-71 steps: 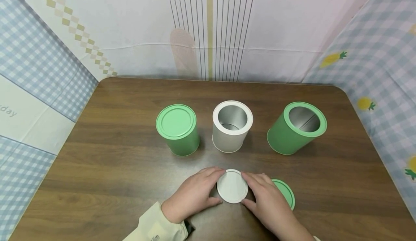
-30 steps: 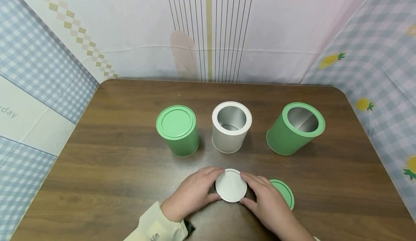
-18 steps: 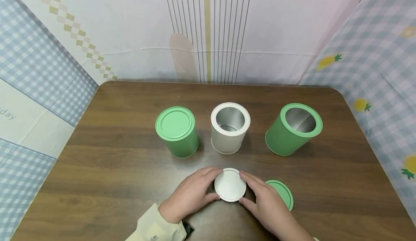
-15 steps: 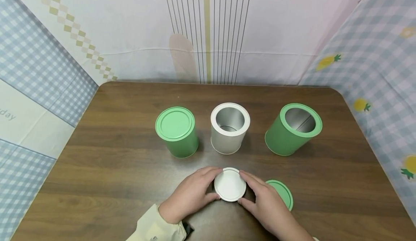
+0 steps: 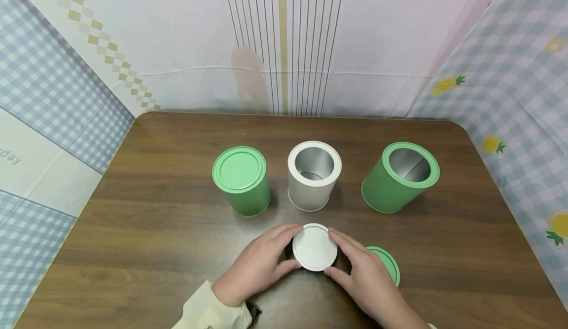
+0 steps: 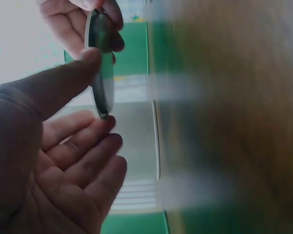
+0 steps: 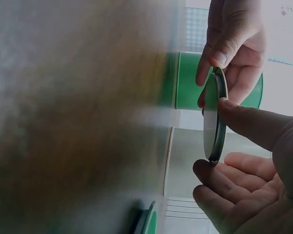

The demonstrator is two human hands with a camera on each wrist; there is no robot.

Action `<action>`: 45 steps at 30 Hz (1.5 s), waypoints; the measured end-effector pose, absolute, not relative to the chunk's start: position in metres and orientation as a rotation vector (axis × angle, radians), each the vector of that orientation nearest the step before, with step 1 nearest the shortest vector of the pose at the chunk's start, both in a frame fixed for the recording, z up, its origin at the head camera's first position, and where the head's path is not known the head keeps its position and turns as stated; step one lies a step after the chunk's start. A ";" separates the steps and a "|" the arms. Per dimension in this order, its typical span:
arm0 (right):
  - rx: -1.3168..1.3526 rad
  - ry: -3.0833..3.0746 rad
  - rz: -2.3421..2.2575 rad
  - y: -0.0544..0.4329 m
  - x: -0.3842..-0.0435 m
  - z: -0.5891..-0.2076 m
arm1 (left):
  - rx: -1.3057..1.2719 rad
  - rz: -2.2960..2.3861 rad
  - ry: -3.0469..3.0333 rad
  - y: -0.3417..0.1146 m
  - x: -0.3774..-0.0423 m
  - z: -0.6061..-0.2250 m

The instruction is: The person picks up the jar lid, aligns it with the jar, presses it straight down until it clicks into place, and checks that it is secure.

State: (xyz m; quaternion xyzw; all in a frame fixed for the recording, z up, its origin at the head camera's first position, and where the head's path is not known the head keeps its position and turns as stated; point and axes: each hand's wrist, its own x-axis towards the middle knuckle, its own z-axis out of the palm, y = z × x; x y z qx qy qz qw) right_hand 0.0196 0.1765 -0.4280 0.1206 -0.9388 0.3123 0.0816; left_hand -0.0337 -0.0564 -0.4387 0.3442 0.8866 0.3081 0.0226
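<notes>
Both hands hold a round white lid (image 5: 314,248) by its rim, flat in front of the white can (image 5: 309,195). My left hand (image 5: 261,261) pinches its left edge between thumb and fingertips; my right hand (image 5: 366,273) does the same on the right. In the left wrist view the lid (image 6: 107,92) appears edge-on, with a gap between it and the table. The right wrist view also shows the lid (image 7: 211,124) raised, thumbs at the near rim. The white can stands uncovered, its metal inside visible. A green lid (image 5: 390,268) lies beside my right hand, partly hidden by it.
A green can (image 5: 249,200) with its top covered stands left of the white one. To the right is another green can (image 5: 385,190), open at the top. All stand on a brown wooden table (image 5: 146,210), with patterned cloth (image 5: 186,33) hanging behind it.
Both hands, with the white lid between them, have shifted slightly away from the body, toward the white can. The cans and the green lid stay put; the head view has tilted a little.
</notes>
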 end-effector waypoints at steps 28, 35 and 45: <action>0.407 -2.640 0.924 0.177 0.010 -0.406 | 1.241 1.145 2.814 -0.064 -0.041 -0.421; 0.440 -2.600 0.956 0.179 0.005 -0.401 | 1.268 1.138 2.842 -0.062 -0.044 -0.415; 0.460 -2.591 0.958 0.180 0.003 -0.394 | 1.279 1.138 2.850 -0.062 -0.046 -0.409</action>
